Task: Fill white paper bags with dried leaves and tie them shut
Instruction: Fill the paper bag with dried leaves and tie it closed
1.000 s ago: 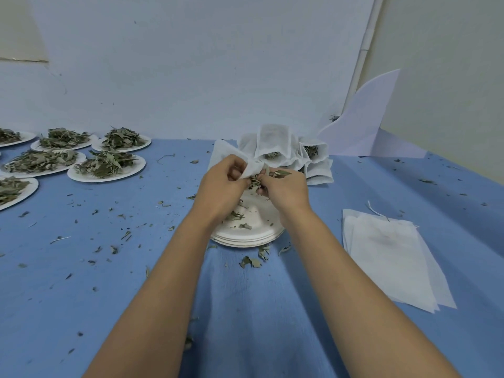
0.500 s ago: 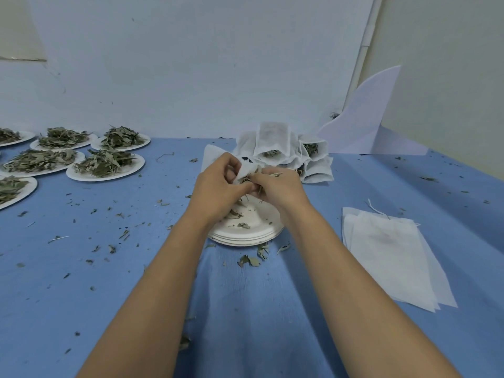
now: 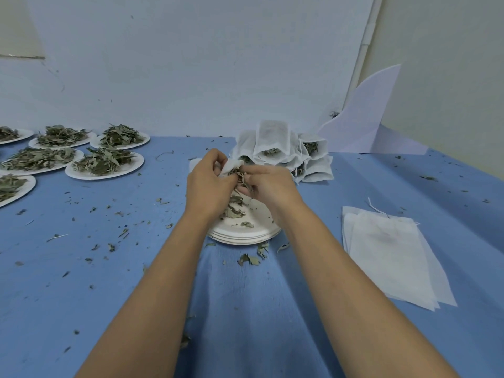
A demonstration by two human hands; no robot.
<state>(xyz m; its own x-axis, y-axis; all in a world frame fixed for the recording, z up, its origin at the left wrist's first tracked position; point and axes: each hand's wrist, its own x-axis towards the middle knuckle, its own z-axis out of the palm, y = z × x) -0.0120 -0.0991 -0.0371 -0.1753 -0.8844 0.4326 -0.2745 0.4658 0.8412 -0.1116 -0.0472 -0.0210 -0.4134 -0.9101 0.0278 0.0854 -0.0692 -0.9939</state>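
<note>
Paper bag (image 3: 232, 165) held over the stack of plates (image 3: 245, 233) at frame centre.
Its mouth is pinched in the curled fingers of the left hand (image 3: 210, 186); dried leaves (image 3: 236, 206) are pinched by the right hand (image 3: 271, 186) at the opening. Filled bags (image 3: 274, 141) are piled just behind.

Bare worktop (image 3: 81, 282) is found at the near left. Passage is blocked behind by piled filled bags (image 3: 283, 151), on the right by flat bags (image 3: 392, 257), and far left by leaf plates (image 3: 105, 165), seemingly touching.
</note>
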